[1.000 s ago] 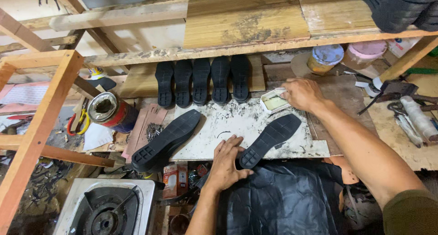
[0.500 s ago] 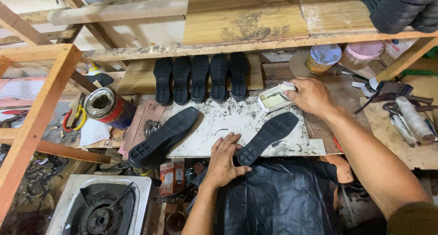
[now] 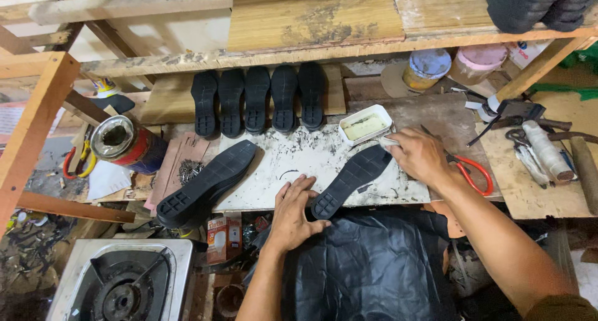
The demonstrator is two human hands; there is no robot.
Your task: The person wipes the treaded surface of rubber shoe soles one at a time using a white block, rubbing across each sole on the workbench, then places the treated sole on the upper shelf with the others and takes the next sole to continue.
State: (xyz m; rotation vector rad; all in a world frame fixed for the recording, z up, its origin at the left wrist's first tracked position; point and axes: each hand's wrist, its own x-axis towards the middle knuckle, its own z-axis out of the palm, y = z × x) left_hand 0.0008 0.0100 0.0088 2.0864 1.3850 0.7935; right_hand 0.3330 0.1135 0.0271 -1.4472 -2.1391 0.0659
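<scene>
Drawn back from the white dish (image 3: 365, 125) since a second ago: right hand (image 3: 418, 156), now at the toe end of the black sole (image 3: 352, 180) near the desk's (image 3: 293, 156) front edge, grip clenched on a small tool, too small to tell which. Pressed flat beside the sole's heel end: left hand (image 3: 294, 210), grip released, fingers spread, holding nothing. Lying toward the front left corner, overhanging the edge: a second sole (image 3: 205, 184). Lined up along the back edge: five more soles (image 3: 258, 100). Resting just right of the right hand: red-handled scissors (image 3: 473, 171). Standing off the left edge: an open can (image 3: 124, 143).
</scene>
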